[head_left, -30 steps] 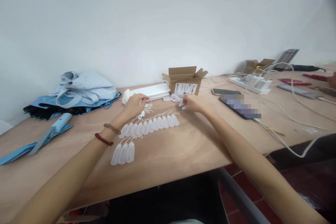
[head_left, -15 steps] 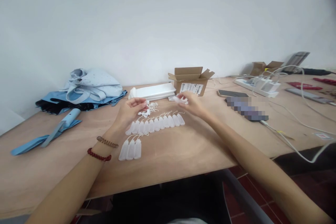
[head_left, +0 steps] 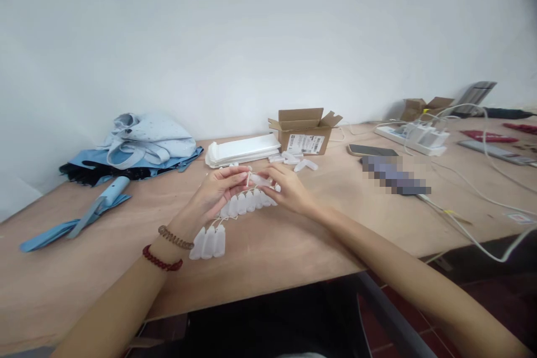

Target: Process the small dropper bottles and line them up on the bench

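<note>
Above a row of frosted tubes (head_left: 247,201) with white cords, my two hands meet. My left hand (head_left: 222,187) pinches a small white corded cap (head_left: 249,176) between thumb and fingers. Closed on a frosted tube (head_left: 260,180), my right hand (head_left: 287,187) brings the tube's end up against the cap. Whether the two are joined cannot be made out. Nearer the front edge lie three more corded tubes (head_left: 208,242). Loose frosted tubes (head_left: 306,165) without cords lie beside the cardboard box. My hands hide part of the row and most of the loose caps.
An open cardboard box (head_left: 304,137) and white flat packs (head_left: 243,150) stand along the wall. At left are a folded blue umbrella (head_left: 111,193) and a pale cloth bag (head_left: 151,137). Phones (head_left: 373,150), a power strip (head_left: 419,140) and cables lie at right.
My right hand has moved left and nearer from the loose tubes, carrying one tube to my left hand. My left hand has shifted slightly right, now with a cap pinched in view.
</note>
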A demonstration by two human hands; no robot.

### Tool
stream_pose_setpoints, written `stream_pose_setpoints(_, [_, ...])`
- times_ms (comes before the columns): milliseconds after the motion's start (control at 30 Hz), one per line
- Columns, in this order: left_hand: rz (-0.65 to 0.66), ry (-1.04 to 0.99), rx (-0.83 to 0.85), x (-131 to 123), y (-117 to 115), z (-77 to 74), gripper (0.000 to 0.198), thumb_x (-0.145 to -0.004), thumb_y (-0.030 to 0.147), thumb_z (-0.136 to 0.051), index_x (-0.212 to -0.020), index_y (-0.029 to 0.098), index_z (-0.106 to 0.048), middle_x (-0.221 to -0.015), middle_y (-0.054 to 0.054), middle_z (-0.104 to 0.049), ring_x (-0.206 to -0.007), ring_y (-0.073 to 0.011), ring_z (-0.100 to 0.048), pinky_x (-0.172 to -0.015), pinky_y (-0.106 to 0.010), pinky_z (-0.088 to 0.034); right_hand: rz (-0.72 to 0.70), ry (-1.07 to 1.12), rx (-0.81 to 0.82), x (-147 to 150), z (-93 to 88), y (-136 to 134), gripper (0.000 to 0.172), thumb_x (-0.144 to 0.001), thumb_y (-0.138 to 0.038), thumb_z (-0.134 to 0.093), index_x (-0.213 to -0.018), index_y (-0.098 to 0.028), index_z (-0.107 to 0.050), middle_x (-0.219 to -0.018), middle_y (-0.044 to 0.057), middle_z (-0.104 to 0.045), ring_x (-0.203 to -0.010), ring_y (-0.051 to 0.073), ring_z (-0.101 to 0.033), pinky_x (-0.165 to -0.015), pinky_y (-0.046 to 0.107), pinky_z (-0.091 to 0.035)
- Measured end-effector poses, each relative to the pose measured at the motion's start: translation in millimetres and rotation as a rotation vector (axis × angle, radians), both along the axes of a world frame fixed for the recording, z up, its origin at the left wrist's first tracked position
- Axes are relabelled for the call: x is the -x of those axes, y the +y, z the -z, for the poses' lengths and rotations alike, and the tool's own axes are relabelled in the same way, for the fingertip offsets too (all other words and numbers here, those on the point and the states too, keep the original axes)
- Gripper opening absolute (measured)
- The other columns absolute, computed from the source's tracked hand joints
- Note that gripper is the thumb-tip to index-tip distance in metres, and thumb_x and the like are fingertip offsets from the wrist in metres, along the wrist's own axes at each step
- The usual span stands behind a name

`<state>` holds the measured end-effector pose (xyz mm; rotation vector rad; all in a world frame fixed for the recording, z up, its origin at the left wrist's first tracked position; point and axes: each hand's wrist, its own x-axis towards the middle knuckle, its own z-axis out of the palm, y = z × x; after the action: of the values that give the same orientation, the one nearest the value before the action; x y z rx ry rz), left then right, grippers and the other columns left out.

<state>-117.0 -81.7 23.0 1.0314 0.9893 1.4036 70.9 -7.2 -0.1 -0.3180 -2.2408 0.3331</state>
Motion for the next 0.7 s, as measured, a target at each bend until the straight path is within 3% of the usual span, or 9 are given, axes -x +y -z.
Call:
stream_pose_setpoints(533, [-0.057,0.004,0.023,-8.2,-3.0,-2.3,0.024,-0.062,0.020,-0.081,-0.082,0.013,-0.071,-0.077,-0.001,-0.068,-0.069,-0.0096,-0.064,-0.073,-0.019,-0.053,-0.048,0.114,0.068,3.2,1.2,-8.2,0.016,-0.086,-0.022,-0.053,-0.101,-0.018,-0.056,-0.094,0.008,-0.057,-0.083,0.018,-0.056,-0.064,0.030,-0.053])
stream_pose_setpoints(700, [-0.093,0.159,-0.023,-8.8,-4.4,-3.0,0.024,-0.065,0.028,-0.079,-0.083,0.013,-0.072,-0.075,-0.003,-0.068,-0.068,-0.0112,-0.062,-0.068,-0.022,-0.052,-0.039,0.094,0.087,3.3,0.9,-9.3,0.014,-0.085,-0.023,-0.054,-0.099,-0.019,-0.056,-0.092,0.007,-0.057,-0.078,0.017,-0.056,-0.060,0.029,-0.053])
